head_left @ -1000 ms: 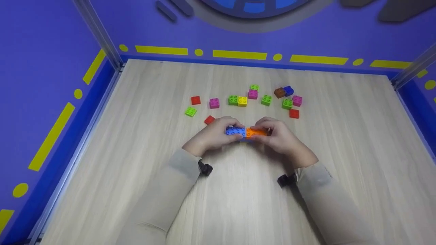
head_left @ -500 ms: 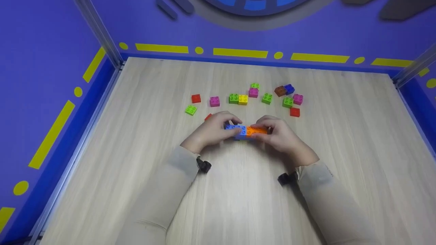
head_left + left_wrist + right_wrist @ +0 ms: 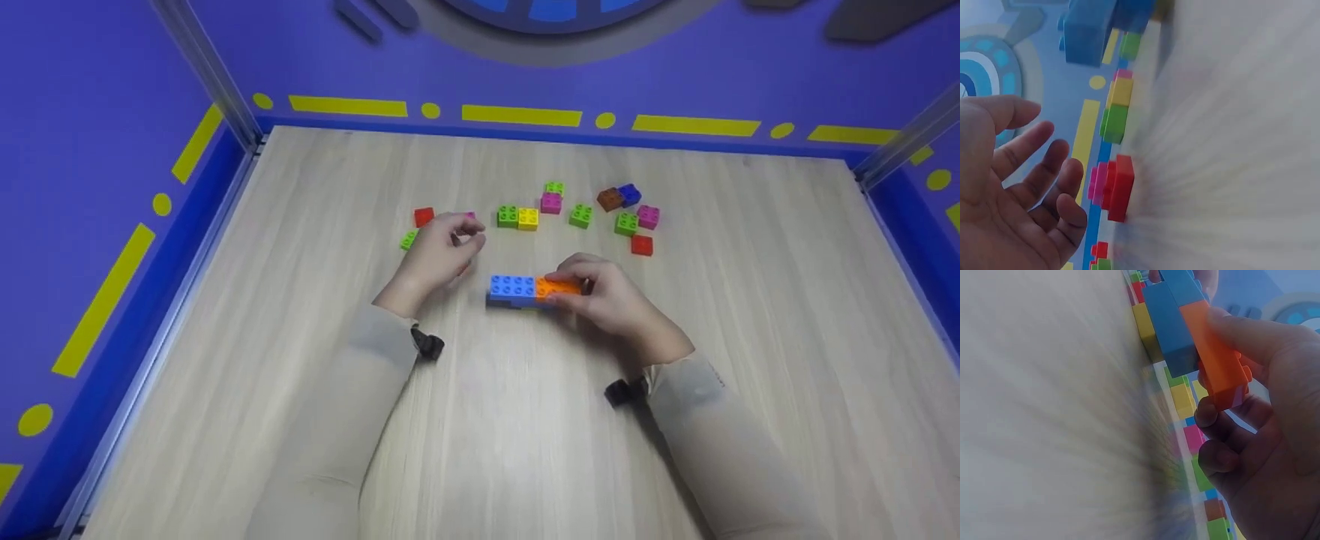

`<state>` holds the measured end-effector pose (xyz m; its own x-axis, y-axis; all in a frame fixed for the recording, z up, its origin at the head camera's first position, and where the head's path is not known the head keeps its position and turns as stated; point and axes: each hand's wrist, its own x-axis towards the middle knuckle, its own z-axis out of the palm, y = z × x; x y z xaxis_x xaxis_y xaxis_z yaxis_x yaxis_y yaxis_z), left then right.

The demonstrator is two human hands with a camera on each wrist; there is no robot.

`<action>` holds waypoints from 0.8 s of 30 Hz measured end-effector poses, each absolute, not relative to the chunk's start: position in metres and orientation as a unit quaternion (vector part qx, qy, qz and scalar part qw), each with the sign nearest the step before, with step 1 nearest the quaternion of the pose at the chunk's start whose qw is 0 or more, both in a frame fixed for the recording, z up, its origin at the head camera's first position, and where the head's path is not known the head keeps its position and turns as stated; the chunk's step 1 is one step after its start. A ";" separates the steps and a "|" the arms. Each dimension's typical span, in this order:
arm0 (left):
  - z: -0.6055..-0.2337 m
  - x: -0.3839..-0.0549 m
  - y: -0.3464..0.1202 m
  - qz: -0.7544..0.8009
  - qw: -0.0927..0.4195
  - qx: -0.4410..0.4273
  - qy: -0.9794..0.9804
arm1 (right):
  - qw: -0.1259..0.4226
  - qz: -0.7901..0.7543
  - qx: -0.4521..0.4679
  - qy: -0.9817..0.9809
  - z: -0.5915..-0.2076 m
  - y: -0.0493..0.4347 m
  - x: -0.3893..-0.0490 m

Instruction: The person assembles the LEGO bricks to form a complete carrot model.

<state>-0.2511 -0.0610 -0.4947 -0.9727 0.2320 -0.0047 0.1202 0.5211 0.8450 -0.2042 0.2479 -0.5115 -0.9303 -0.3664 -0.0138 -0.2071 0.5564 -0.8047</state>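
Note:
My right hand point(image 3: 611, 296) pinches an orange brick point(image 3: 551, 286) at the right end of a small brick assembly. Beside the orange one, at the same level, is a light blue brick point(image 3: 512, 286). The right wrist view shows another blue brick point(image 3: 1169, 332) beneath them and a yellow brick point(image 3: 1145, 329) at the bottom. My left hand point(image 3: 439, 251) is away from the assembly, its fingers loosely bent around nothing. A red brick point(image 3: 1122, 188) lies close to it, mostly covered by the hand in the head view, with a magenta brick point(image 3: 1098, 183) behind.
Farther back lie a red brick point(image 3: 424, 217), a lime brick point(image 3: 408, 240), a green brick point(image 3: 508, 217) against a yellow brick point(image 3: 528, 219), and several more to the right, including a brown brick point(image 3: 610, 199). A blue wall point(image 3: 525, 82) borders the wooden table point(image 3: 480, 435).
My left hand has let go of the light blue brick and moved left and away from me, over the loose red brick. The right hand keeps its hold on the orange brick.

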 end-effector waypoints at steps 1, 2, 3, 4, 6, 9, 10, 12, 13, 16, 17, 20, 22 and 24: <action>-0.494 -0.254 -0.061 0.475 0.055 0.093 0.873 | 0.089 -0.443 -0.164 0.877 -0.512 0.248 -0.204; -0.493 -0.258 -0.061 0.472 0.052 0.084 0.876 | 0.087 -0.444 -0.164 0.876 -0.512 0.248 -0.204; -0.492 -0.261 -0.061 0.467 0.048 0.076 0.880 | 0.086 -0.445 -0.165 0.876 -0.512 0.247 -0.204; -0.492 -0.265 -0.061 0.462 0.046 0.068 0.883 | 0.086 -0.446 -0.166 0.875 -0.512 0.247 -0.204; -0.491 -0.270 -0.061 0.450 0.045 0.051 0.891 | 0.088 -0.445 -0.164 0.876 -0.511 0.247 -0.203; -0.490 -0.277 -0.058 0.419 0.044 0.037 0.906 | 0.091 -0.442 -0.160 0.878 -0.510 0.248 -0.203; -0.491 -0.278 -0.057 0.406 0.045 0.035 0.912 | 0.093 -0.441 -0.159 0.878 -0.511 0.248 -0.203; -0.492 -0.280 -0.054 0.377 0.043 0.036 0.924 | 0.095 -0.440 -0.158 0.879 -0.511 0.248 -0.203; -0.493 -0.281 -0.053 0.363 0.041 0.038 0.930 | 0.096 -0.440 -0.159 0.879 -0.511 0.248 -0.203; -0.495 -0.283 -0.051 0.325 0.039 0.040 0.944 | 0.097 -0.440 -0.161 0.878 -0.510 0.248 -0.203; -0.496 -0.283 -0.051 0.314 0.040 0.041 0.948 | 0.097 -0.440 -0.161 0.878 -0.510 0.248 -0.203; -0.496 -0.284 -0.049 0.286 0.043 0.039 0.956 | 0.097 -0.441 -0.163 0.878 -0.510 0.248 -0.204; -0.495 -0.284 -0.047 0.274 0.043 0.037 0.960 | 0.096 -0.440 -0.165 0.877 -0.510 0.248 -0.204; -0.494 -0.284 -0.046 0.269 0.042 0.034 0.962 | 0.094 -0.440 -0.167 0.877 -0.510 0.249 -0.203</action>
<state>-0.2838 -0.0458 -0.4944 -0.9942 0.0876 -0.0625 0.0425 0.8534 0.5195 -0.2033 0.2487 -0.5102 -0.9261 -0.3768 -0.0182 -0.2104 0.5559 -0.8042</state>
